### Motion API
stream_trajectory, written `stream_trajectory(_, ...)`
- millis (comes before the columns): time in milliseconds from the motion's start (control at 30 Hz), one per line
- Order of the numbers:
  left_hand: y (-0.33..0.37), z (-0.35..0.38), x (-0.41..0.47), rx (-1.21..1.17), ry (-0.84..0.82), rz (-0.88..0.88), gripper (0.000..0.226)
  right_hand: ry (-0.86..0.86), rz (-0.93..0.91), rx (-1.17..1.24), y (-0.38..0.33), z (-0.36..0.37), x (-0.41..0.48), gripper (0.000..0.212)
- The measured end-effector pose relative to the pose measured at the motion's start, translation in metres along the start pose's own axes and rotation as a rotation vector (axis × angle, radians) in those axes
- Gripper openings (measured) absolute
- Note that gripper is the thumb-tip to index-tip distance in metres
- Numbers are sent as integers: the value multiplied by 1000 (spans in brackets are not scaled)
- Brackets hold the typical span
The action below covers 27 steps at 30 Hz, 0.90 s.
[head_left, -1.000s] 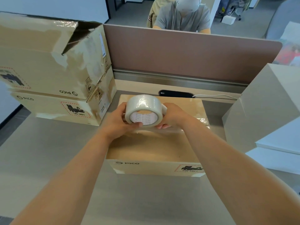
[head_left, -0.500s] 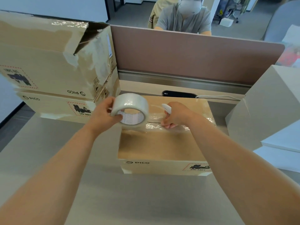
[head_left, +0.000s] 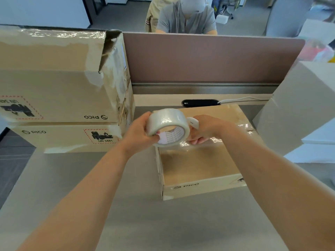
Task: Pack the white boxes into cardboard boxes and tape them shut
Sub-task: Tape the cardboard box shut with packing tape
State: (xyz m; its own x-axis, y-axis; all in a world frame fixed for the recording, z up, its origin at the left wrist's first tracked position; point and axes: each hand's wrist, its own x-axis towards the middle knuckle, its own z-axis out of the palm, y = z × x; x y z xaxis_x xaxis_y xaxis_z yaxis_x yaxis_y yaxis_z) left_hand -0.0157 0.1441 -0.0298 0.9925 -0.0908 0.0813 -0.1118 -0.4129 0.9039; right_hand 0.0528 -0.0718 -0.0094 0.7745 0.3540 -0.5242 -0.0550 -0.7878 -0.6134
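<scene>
A flat closed cardboard box (head_left: 195,165) lies on the grey table in front of me, with a shiny strip of clear tape across its top. My left hand (head_left: 137,134) grips a roll of clear tape (head_left: 167,126) over the box's far left corner. My right hand (head_left: 206,129) sits right of the roll, holding a small white cutter (head_left: 192,122), its fingertips on the tape strip. Large white boxes (head_left: 297,113) stand at the right.
Two taped cardboard boxes (head_left: 59,87) are stacked at the left, the upper one torn at its corner. A brown partition (head_left: 208,57) closes the desk's far side, with a person seated behind it. A black cable port (head_left: 199,102) sits behind the box.
My left hand pulled the roll out to the left, then brought it back toward my right hand. The view has shifted, so the box now lies further right.
</scene>
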Motion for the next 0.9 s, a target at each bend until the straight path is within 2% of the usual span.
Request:
stream_trajectory(67, -1, -14, 1, 74, -4, 6, 35, 4, 31, -38, -1, -1, 0, 4)
stream_trajectory(167, -1, -22, 1, 123, -52, 30, 43, 32, 76, -69, -9, 1, 1, 11)
stream_trajectory(333, -4, -25, 0, 82, -62, 45, 55, 160, 46, -17, -14, 11, -1, 9)
stream_trajectory(400, -3, -26, 0, 29, -80, 47, 59, 152, -6, -41, -20, 17, -2, 7)
stream_trajectory(500, 4, -23, 1, -33, -126, 39, 55, 99, -100, -15, -30, 24, -3, 17)
stream_trajectory(600, 15, -21, 5, -107, -144, 20, 44, 54, -89, 25, -28, 25, -1, 28)
stream_trajectory(667, 22, -19, 9, -110, -121, -8, 50, 31, -79, 22, -26, 23, 1, 30)
stream_trajectory(800, 25, -18, 17, -2, -33, -66, 44, -7, -57, 24, -29, 22, 4, 18)
stream_trajectory(900, 15, -36, 14, 11, 30, -116, 52, 2, -45, 34, -28, 23, 8, 7)
